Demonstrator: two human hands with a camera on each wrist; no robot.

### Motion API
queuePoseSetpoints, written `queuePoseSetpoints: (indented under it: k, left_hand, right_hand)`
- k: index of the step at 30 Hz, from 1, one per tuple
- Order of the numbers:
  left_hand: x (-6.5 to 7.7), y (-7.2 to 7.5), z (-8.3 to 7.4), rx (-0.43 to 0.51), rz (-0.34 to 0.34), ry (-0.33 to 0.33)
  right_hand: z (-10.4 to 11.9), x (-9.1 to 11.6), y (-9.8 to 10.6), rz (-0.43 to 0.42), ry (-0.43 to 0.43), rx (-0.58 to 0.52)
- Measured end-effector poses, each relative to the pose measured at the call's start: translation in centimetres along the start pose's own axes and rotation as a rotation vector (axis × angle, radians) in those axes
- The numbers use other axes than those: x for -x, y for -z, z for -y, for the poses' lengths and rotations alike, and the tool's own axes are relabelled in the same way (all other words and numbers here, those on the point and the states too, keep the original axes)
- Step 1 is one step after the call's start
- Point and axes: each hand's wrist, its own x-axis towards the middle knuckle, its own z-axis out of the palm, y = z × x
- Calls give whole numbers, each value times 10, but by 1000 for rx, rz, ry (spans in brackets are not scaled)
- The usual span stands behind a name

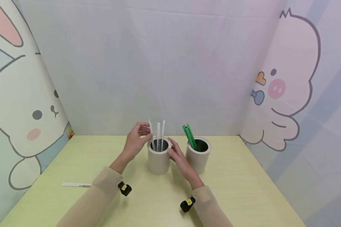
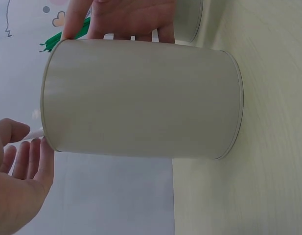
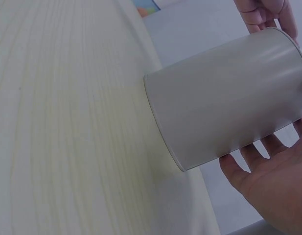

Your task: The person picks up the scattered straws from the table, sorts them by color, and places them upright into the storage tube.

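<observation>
A beige cylindrical holder point(image 1: 158, 162) stands upright with several slim white paper-wrapped straws point(image 1: 158, 134) in it, their tops above the rim. At its left rim, my left hand point(image 1: 137, 138) pinches the leftmost wrapped straw point(image 1: 151, 130) between thumb and fingers; the straw's lower end is inside the holder. My right hand point(image 1: 182, 160) holds the holder's right side, fingers spread around the wall and thumb near the rim. In the right wrist view those fingers point(image 3: 253, 156) touch the wall. The left wrist view has the holder point(image 2: 141, 98) between both hands.
Close to the right stands a second beige holder point(image 1: 197, 160) with green strips point(image 1: 189, 137) leaning in it. One more wrapped straw point(image 1: 75, 184) lies on the pale wooden table point(image 1: 238, 189), partly behind my left sleeve. Cloth walls point(image 1: 159, 63) enclose the table's back and sides.
</observation>
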Motion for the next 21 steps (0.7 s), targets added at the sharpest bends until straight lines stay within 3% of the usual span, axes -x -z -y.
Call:
queuePoseSetpoints:
  k: [8,21]
  left_hand:
    - [3,26,-4,-106,44,-43]
    - [26,82,-3,-359,220,-171]
  right_hand:
    - [-2,-1,0,2,-3,-6]
    - [-3,-1,0,-6,0,11]
